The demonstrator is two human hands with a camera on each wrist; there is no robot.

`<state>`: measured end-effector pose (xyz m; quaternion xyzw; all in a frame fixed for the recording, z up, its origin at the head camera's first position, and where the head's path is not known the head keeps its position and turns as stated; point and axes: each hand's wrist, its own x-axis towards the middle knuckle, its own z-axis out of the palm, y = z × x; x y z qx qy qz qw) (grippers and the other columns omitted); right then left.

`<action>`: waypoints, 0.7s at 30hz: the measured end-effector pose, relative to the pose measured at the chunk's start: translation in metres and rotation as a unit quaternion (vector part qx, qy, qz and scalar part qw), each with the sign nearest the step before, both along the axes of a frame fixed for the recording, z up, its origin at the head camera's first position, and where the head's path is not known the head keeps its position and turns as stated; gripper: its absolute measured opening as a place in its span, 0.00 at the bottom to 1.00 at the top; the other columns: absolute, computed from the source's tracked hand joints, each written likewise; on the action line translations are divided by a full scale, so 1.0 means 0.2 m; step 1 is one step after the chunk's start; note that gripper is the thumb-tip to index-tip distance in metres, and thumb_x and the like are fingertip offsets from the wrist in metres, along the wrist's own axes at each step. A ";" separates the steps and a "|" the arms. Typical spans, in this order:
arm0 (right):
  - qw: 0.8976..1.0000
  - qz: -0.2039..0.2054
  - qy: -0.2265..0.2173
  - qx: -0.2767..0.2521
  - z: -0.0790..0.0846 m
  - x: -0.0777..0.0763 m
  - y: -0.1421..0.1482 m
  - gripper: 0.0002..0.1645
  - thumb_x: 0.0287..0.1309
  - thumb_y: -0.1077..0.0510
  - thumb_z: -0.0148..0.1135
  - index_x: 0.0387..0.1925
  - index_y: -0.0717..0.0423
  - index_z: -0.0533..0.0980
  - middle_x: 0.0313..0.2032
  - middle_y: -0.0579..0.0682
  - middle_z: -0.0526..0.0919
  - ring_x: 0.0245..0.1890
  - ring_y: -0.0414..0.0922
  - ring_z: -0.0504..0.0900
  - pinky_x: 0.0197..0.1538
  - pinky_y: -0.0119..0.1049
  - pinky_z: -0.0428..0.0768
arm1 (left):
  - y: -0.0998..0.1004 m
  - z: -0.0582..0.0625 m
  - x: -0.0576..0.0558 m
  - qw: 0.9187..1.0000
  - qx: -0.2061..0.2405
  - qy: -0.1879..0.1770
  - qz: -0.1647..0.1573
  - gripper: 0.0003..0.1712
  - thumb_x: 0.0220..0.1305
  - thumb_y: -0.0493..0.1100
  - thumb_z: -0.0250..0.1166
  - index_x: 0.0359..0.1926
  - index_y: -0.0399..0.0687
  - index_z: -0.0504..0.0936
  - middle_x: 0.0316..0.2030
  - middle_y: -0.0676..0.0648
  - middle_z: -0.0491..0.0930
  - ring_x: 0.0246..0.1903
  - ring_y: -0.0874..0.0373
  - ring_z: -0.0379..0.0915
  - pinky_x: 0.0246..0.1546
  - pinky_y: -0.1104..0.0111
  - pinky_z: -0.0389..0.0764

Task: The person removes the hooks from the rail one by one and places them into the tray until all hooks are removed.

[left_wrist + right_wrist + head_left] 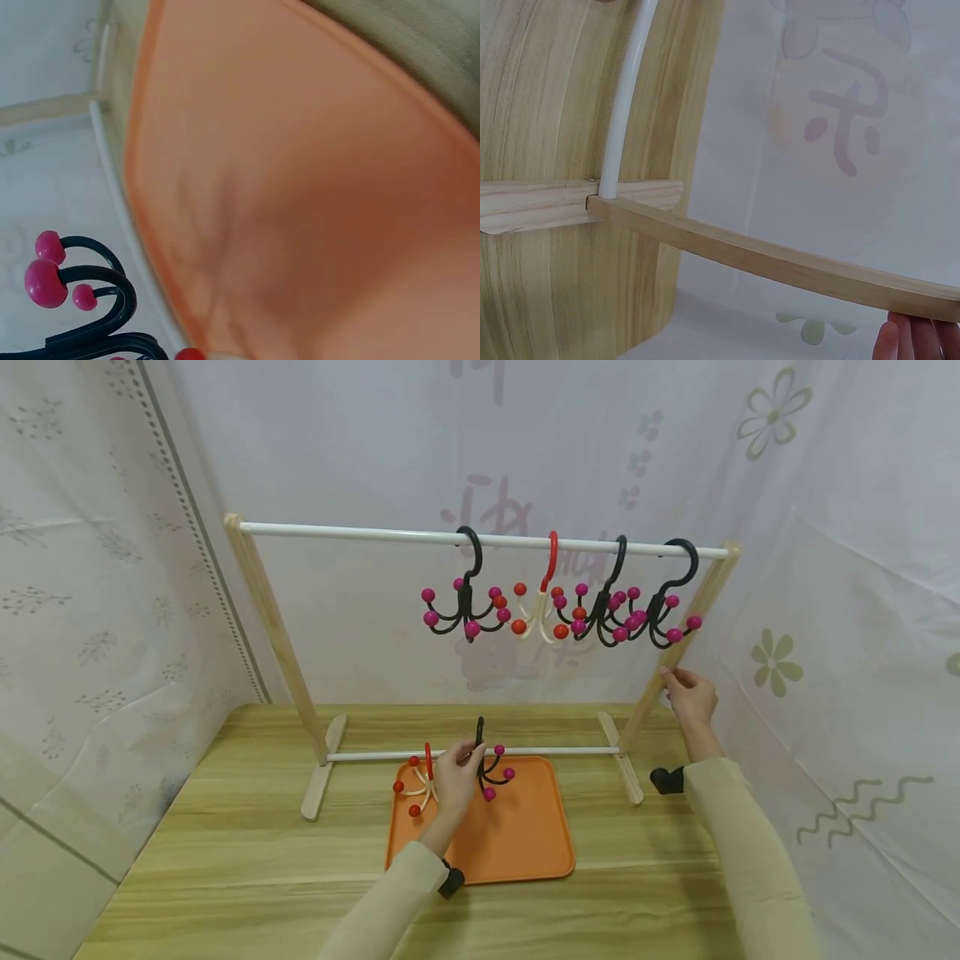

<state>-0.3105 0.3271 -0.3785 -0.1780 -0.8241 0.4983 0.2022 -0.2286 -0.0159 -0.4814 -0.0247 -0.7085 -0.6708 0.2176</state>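
My left hand (456, 781) pinches a black multi-arm hook hanger (481, 745) with pink ball tips, above the orange tray (517, 843). In the left wrist view, the curved arms of this black hanger (97, 322) show at the lower left. Just left of that hand, a red-and-cream hook hanger (429, 777) with red balls is at the tray. At the right, my right hand (692, 697) grips the wooden post (678, 647) of the rack; the right wrist view shows its fingers (922, 341) against the post's edge, the thumb hidden there.
Three black hangers (465, 602) and a red-and-cream hanger (542, 610) hang from the rack's white top bar (337, 532), mostly toward its right. A white lower bar (570, 750) runs behind the tray. Wooden feet (322, 772) stand on the wood-grain table (247, 860). Patterned curtains surround it.
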 end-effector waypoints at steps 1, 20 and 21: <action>1.000 -0.001 0.000 0.001 0.00 0.00 0.00 0.32 0.53 0.41 0.55 0.51 0.60 0.73 0.45 0.58 0.77 0.22 0.29 0.72 0.30 0.21 0.71 | 0.00 -0.01 0.00 1.000 -0.001 0.001 0.004 0.10 0.54 0.41 0.63 0.33 0.37 0.81 0.32 0.44 0.80 0.32 0.56 0.78 0.32 0.71 0.77; 1.000 0.002 0.003 -0.006 0.00 0.01 0.00 0.32 0.53 0.41 0.55 0.51 0.61 0.73 0.45 0.58 0.77 0.25 0.31 0.72 0.30 0.21 0.71 | 0.02 -0.17 -0.02 0.999 -0.024 -0.014 0.022 0.07 0.52 0.35 0.65 0.32 0.35 0.82 0.30 0.42 0.81 0.32 0.54 0.78 0.32 0.70 0.77; 1.000 0.002 0.002 -0.006 0.01 0.01 0.00 0.32 0.53 0.41 0.55 0.51 0.61 0.72 0.45 0.58 0.77 0.25 0.31 0.73 0.30 0.21 0.71 | 0.02 -0.17 -0.01 0.999 -0.027 -0.016 0.020 0.07 0.52 0.35 0.65 0.32 0.35 0.82 0.30 0.42 0.81 0.32 0.53 0.79 0.32 0.70 0.77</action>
